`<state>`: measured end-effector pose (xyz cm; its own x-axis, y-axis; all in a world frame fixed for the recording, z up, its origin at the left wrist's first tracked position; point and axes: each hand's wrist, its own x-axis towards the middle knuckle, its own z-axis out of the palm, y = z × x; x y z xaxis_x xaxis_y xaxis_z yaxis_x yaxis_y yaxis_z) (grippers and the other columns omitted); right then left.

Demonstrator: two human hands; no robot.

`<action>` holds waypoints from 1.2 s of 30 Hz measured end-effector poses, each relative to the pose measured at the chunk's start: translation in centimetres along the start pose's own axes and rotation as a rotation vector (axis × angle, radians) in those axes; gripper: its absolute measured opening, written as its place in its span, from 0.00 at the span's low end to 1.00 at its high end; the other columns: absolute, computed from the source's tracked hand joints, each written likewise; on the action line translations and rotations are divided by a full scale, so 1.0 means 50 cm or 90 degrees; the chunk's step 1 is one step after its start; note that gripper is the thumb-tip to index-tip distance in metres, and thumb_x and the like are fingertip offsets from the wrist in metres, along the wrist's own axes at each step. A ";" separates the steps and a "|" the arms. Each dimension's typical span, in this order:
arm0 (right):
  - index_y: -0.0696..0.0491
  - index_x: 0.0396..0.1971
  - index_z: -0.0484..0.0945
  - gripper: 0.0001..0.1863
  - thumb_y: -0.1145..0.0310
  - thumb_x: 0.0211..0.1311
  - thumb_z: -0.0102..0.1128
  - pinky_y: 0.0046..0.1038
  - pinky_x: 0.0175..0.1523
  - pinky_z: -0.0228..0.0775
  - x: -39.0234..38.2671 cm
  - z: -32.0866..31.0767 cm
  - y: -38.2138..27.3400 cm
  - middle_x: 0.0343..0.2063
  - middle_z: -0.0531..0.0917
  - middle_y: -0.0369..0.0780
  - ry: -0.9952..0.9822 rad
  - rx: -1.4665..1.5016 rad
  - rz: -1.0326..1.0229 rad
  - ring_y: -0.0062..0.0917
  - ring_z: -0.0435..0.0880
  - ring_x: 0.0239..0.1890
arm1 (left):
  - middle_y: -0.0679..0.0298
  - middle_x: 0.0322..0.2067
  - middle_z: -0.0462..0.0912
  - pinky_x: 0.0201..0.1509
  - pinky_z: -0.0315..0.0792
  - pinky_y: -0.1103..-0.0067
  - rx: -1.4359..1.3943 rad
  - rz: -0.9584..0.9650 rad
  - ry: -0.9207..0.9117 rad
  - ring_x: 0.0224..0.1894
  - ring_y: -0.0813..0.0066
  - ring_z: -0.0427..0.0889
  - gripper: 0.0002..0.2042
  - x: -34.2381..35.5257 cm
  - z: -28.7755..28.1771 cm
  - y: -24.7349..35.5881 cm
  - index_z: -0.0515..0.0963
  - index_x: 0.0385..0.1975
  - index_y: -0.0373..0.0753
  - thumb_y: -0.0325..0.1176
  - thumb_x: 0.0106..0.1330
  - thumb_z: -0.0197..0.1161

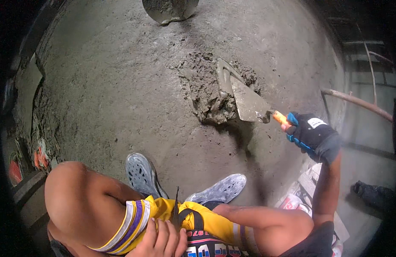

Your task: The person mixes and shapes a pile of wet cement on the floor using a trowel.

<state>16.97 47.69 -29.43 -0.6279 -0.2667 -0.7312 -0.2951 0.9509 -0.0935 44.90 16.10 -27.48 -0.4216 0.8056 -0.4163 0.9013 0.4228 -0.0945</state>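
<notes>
The right hand (312, 135), in a black-and-blue work glove, is closed firmly around the orange handle (280, 118) of a brick trowel (251, 103). The trowel sits at the right side of a mortar heap (213, 109), its blade lying against the mix and pointing away from the wearer. The grip at the rear of the handle probably keeps the knuckles off the wet material and gives leverage over the blade; the glove would guard against abrasion.

The left hand (160, 240) is bare and lies at the lap beside the yellow shorts (161, 207), fingers loosely extended and slightly apart, nothing seen in them. It appears parked there to stay clean and steady the crouch. The perforated clogs (142, 173) stand just short of the heap, toes turned outward, presumably for balance.

Materials: the heap is lumpy, coarse and dark, with ragged edges; the blade is flat, tapered and filmed with grey. The surrounding cement surface (104, 85) is smoother, though pitted and damp-looking. The clogs are grey and dusted with pale residue. At the upper edge a rounded, mortar-smeared object (170, 9) is cut off by the frame; it may be a pan, but its type cannot be confirmed
</notes>
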 end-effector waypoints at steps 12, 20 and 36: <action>0.56 0.43 0.78 0.13 0.62 0.67 0.61 0.26 0.30 0.66 -0.133 -0.069 -0.026 0.17 0.73 0.37 0.441 0.032 0.115 0.19 0.74 0.22 | 0.50 0.45 0.76 0.57 0.74 0.65 -0.043 -0.085 0.105 0.50 0.57 0.79 0.29 0.004 0.037 0.039 0.65 0.57 0.30 0.44 0.60 0.59; 0.54 0.43 0.76 0.18 0.66 0.52 0.67 0.23 0.33 0.70 -0.072 0.055 0.071 0.28 0.76 0.35 0.209 0.740 -0.053 0.19 0.75 0.29 | 0.51 0.40 0.79 0.53 0.77 0.61 -0.082 -0.160 0.196 0.45 0.56 0.82 0.23 0.014 0.071 0.082 0.69 0.55 0.32 0.39 0.62 0.58; 0.53 0.39 0.73 0.10 0.65 0.65 0.61 0.26 0.30 0.69 0.022 0.144 0.160 0.26 0.73 0.35 0.739 0.365 0.069 0.21 0.73 0.24 | 0.42 0.54 0.74 0.63 0.74 0.65 0.149 0.166 -0.005 0.58 0.51 0.76 0.36 -0.062 -0.068 -0.115 0.58 0.63 0.22 0.46 0.64 0.59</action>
<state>19.11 56.12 -35.83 -0.9674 0.1097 0.2282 -0.0371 0.8301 -0.5563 40.68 12.60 -22.59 -0.1738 0.8702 -0.4610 0.9774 0.0953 -0.1887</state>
